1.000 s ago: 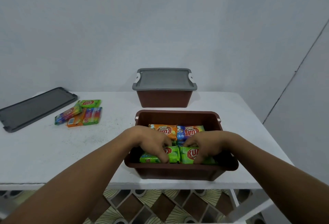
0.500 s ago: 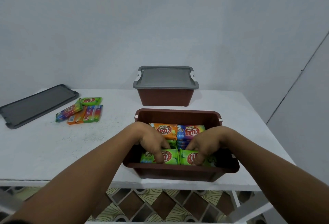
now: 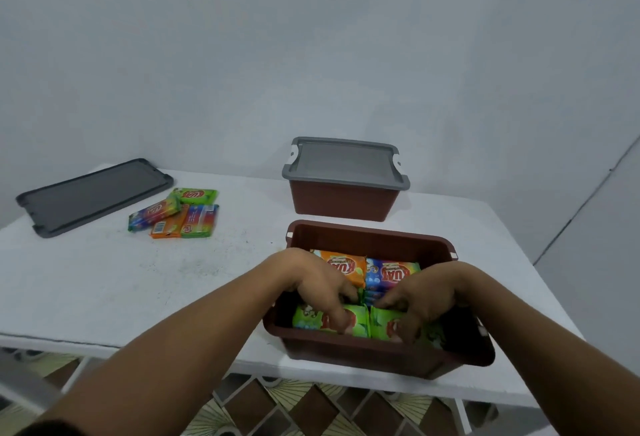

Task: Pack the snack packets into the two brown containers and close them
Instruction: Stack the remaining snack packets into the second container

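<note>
1. A flat dark grey plastic lid lies at the far left of the white table, its long axis angled toward the wall.
2. Four loose colourful snack packets cluster beside it.
3. The left hand curls its fingers down on a green foil packet lying crosswise in the open brown plastic container.
4. The right hand presses the neighbouring green packet likewise.
5. Behind stands a closed brown container with grey lid.
</note>
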A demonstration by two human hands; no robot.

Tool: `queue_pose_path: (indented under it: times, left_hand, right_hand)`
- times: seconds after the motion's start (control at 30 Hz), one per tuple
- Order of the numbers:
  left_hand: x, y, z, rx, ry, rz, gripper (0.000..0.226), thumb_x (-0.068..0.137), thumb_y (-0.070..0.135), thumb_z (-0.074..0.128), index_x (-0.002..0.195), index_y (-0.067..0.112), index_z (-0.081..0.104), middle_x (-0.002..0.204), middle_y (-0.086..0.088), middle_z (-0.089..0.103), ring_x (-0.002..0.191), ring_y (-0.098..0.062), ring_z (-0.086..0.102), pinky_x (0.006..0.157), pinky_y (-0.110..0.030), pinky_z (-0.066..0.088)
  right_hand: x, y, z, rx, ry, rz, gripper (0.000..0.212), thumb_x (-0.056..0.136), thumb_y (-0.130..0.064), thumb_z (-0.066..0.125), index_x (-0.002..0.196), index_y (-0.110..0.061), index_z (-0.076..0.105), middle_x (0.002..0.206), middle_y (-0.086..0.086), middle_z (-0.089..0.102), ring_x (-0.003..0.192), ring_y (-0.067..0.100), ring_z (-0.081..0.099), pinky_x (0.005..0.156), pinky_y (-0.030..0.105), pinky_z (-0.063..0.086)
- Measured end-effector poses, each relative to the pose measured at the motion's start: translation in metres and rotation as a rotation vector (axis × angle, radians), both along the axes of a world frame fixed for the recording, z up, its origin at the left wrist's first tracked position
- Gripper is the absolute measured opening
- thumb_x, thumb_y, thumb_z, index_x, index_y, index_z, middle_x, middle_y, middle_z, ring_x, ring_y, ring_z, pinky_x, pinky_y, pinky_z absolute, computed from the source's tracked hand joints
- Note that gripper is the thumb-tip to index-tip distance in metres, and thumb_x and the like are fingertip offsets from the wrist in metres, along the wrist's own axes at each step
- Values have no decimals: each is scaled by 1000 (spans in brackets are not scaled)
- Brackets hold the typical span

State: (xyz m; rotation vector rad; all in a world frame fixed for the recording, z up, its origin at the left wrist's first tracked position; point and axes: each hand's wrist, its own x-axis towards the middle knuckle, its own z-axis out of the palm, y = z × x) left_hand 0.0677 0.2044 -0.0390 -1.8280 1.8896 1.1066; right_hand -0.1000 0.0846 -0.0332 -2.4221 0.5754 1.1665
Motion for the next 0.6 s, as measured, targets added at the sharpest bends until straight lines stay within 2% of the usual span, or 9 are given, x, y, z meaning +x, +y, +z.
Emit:
queue_pose_path:
  times: [0.07, 0.1, 0.17, 0.3, 0.4, 0.5, 0.53, 0.6]
  left_hand:
    - [4, 5, 11, -159, 78, 42, 53, 92, 47, 67, 139, 26, 56, 129, 2, 63, 112, -18, 62, 94, -36, 53]
    - [9, 9, 17, -245, 122, 73, 43, 92, 42, 70, 131, 26, 62, 123, 3, 66, 106, -16, 64, 89, -34, 55]
    - [24, 18, 28, -421, 178, 157, 26, 90, 36, 73, 114, 26, 70, 109, 5, 69, 96, -12, 65, 83, -34, 56]
    - [72, 38, 38, -688, 247, 399, 4, 86, 20, 74, 90, 18, 75, 85, 3, 72, 77, -12, 68, 64, -22, 51]
    - [117, 57, 38, -770, 280, 576, 5, 86, 14, 70, 83, 15, 73, 82, 2, 74, 73, -14, 72, 59, -22, 53]
    - [171, 81, 32, -784, 274, 670, 8, 86, 14, 67, 81, 17, 73, 80, 6, 75, 72, -13, 73, 68, -35, 60]
    - [188, 89, 29, -784, 266, 693, 8, 85, 14, 67, 81, 17, 73, 80, 6, 75, 71, -12, 73, 69, -35, 60]
    - [222, 103, 23, -787, 246, 737, 10, 85, 12, 66, 80, 17, 73, 76, 9, 74, 68, -9, 71, 64, -26, 57]
  right_hand:
    - [6, 2, 14, 18, -31, -44, 82, 74, -63, 73, 147, -40, 44, 137, -8, 59, 119, 18, 59, 106, 40, 47]
    - [12, 5, 23, 52, -62, -65, 80, 70, -63, 75, 143, -41, 49, 131, -10, 65, 114, 15, 64, 105, 41, 49]
    - [29, 15, 41, 51, -183, -91, 63, 72, -55, 79, 130, -40, 61, 113, -12, 73, 102, 11, 69, 99, 39, 53]
    - [75, 36, 56, -70, -620, -187, 38, 79, -36, 80, 116, -33, 70, 91, -15, 76, 85, 3, 70, 83, 29, 56]
    - [122, 52, 49, -88, -840, -252, 40, 78, -39, 80, 116, -32, 70, 91, -18, 74, 81, -5, 68, 77, 20, 54]
    - [181, 69, 41, -51, -898, -249, 35, 79, -36, 82, 112, -29, 72, 92, -15, 73, 83, -1, 68, 78, 22, 56]
    - [202, 75, 38, -42, -901, -256, 32, 80, -34, 82, 111, -28, 72, 91, -14, 73, 83, 1, 68, 75, 20, 55]
    - [240, 84, 31, -41, -904, -259, 31, 82, -32, 81, 112, -25, 72, 93, -12, 73, 85, 4, 68, 69, 16, 52]
